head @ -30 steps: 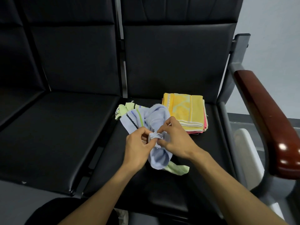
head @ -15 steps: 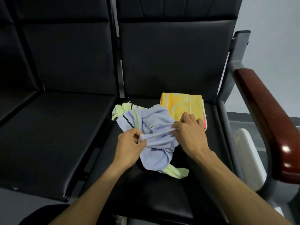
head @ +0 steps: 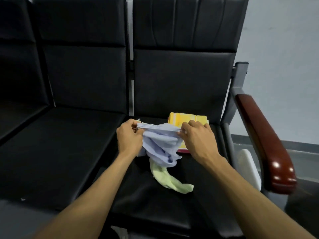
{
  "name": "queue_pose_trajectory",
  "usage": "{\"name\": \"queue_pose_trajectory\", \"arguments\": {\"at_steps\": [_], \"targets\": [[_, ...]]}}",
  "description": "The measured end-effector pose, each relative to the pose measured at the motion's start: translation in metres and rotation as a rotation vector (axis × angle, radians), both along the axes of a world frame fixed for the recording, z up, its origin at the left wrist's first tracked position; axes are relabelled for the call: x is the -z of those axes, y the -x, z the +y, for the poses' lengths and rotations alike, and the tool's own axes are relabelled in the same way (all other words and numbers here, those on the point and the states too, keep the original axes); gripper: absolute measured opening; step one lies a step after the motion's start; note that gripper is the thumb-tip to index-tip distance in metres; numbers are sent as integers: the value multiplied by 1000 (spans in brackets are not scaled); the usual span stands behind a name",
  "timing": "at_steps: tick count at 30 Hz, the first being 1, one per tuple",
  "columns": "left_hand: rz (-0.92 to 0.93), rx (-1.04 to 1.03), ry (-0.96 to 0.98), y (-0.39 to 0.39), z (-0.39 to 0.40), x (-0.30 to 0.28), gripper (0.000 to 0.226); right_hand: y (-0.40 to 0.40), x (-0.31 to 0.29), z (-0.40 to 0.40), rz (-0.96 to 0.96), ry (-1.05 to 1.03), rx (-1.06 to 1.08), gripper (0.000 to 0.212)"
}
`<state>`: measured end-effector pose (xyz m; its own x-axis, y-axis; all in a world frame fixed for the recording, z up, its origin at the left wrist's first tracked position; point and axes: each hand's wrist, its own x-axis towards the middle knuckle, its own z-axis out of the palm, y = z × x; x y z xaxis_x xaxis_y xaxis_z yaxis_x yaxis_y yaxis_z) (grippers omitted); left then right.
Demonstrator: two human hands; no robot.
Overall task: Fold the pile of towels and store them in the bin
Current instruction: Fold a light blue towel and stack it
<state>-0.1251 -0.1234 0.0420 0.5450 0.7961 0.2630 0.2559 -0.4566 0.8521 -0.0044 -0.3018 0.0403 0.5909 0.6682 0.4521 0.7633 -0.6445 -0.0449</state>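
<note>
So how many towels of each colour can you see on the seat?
Blue towel, held by both hands: 1
Green towel: 1
Yellow towel, top of the folded stack: 1
Red towel, an edge under the yellow: 1
Total: 4 that show; the stack may hide more.

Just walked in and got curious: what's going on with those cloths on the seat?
A person is sorting towels on a black seat. The left hand and right hand each pinch an edge of a light blue towel, stretching it between them. A pale green towel lies crumpled beneath, and a folded yellow-topped stack sits behind.
</note>
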Motion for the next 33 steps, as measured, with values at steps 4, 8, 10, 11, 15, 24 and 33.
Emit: {"name": "queue_pose_trajectory", "arguments": {"at_steps": [4, 8, 10, 11, 15, 24, 33], "targets": [[-69, 0, -29, 2, 0, -59, 11, 3, -71, 0, -108, 65, 22, 23], [-105, -21, -21, 4, 3, -111, 13, 9, -128, -5, -198, 125, 14, 11], [-143, -24, -34, 7, 4, -134, 15, 13, -157, -7, -226, 116, 29, 13], [-166, -22, -40, 8, 3, -145, 17, 15, -171, -9, -235, 95, 37, 13], [-222, -30, -50, 13, 0, -183, 23, 24, -210, -11, -245, 2, 68, 12], [-230, -1, -100, 22, -11, -233, 10, 44, -262, -29, -230, 11, 102, 16], [-175, 13, -98, 33, -13, -232, 11, 54, -264, -36, -211, 13, 59, 7]]}}
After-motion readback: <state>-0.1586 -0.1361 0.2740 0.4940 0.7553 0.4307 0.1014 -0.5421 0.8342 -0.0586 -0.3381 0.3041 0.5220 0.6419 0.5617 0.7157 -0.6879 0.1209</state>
